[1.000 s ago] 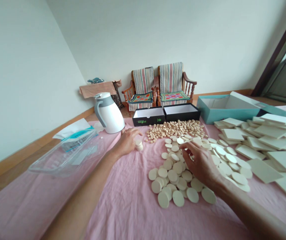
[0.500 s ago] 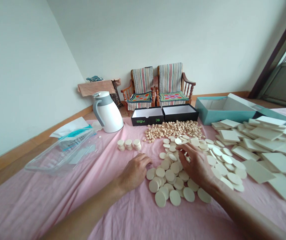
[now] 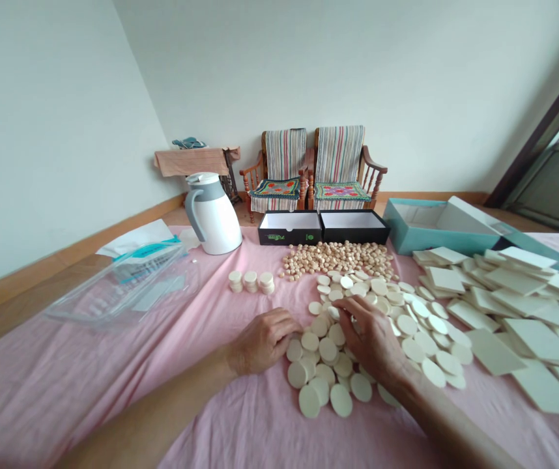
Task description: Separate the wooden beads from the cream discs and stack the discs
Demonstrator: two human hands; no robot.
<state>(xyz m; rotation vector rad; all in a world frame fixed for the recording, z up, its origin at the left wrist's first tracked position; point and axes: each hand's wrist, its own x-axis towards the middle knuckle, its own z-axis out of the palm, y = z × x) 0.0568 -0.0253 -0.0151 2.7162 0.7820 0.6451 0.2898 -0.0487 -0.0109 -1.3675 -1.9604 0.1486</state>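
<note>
A loose pile of thin, pale round discs (image 3: 328, 350) lies on the pink cloth (image 3: 240, 423). At the pile's left edge is my left hand (image 3: 266, 340), its fingers curled and pressed together; whatever they hold is hidden. My right hand (image 3: 371, 333) reaches over the middle of the pile with bent fingers. Its thumb and fingertips close on the edge of one pale disc (image 3: 334, 313). Three short stacks of discs (image 3: 251, 281) stand in a row beyond my left hand.
Small round wooden pieces (image 3: 335, 259) are heaped behind the discs, before two black open boxes (image 3: 289, 236). Square pale tiles (image 3: 494, 348) and a teal box (image 3: 436, 238) occupy the right. At left stand a white jug (image 3: 218, 225) and a clear plastic tray (image 3: 88, 303).
My right hand has come back and slightly left, its fingertips now at a disc in the pile. My left hand has edged right towards the pile. The view has shifted a little.
</note>
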